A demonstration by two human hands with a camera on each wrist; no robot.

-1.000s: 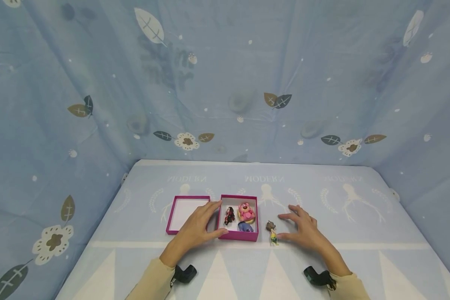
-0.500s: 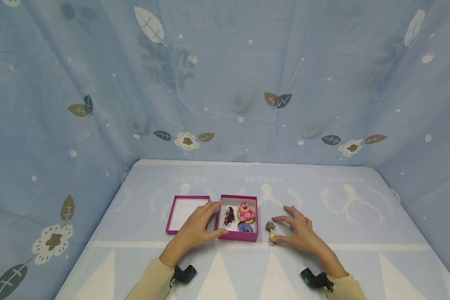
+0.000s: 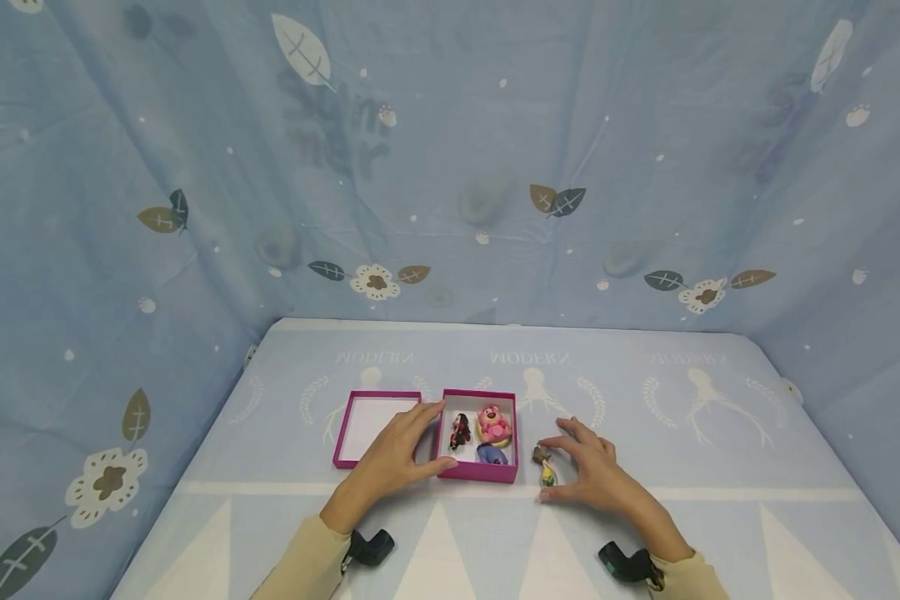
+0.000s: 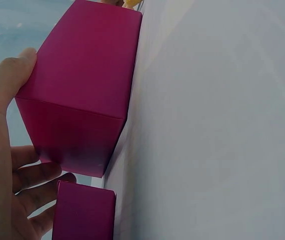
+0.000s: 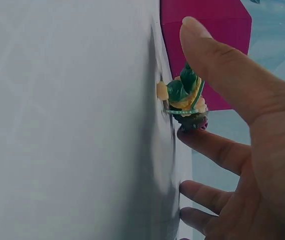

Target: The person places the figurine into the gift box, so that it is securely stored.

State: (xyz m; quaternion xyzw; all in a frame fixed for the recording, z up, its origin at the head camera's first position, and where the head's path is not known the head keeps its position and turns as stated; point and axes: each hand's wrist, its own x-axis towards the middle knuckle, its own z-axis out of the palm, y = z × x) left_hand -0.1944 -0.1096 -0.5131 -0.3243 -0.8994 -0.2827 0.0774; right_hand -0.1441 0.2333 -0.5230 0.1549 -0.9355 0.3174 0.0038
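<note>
A magenta box (image 3: 477, 473) with a white inside stands at the middle of the table. My left hand (image 3: 392, 450) holds its left end, thumb at the front corner and fingers along the left wall. Inside lie a dark-haired doll figurine (image 3: 460, 432), a pink bear figurine (image 3: 492, 423) and a blue-purple figurine (image 3: 492, 454). To the right of the box, a small figurine (image 3: 548, 475) with brown hair and a yellow-green outfit lies on the table. My right hand (image 3: 588, 468) spans it with thumb and index apart, the index fingertip at its head in the right wrist view.
The magenta lid (image 3: 367, 429), white inside up, lies left of the box, partly behind my left hand. A pale patterned cloth covers the table (image 3: 667, 450). Blue printed fabric (image 3: 450, 167) hangs around its back and sides.
My right hand has moved a little left, bringing its thumb and index around the small figurine, which has shifted slightly. The left hand and box stay put.
</note>
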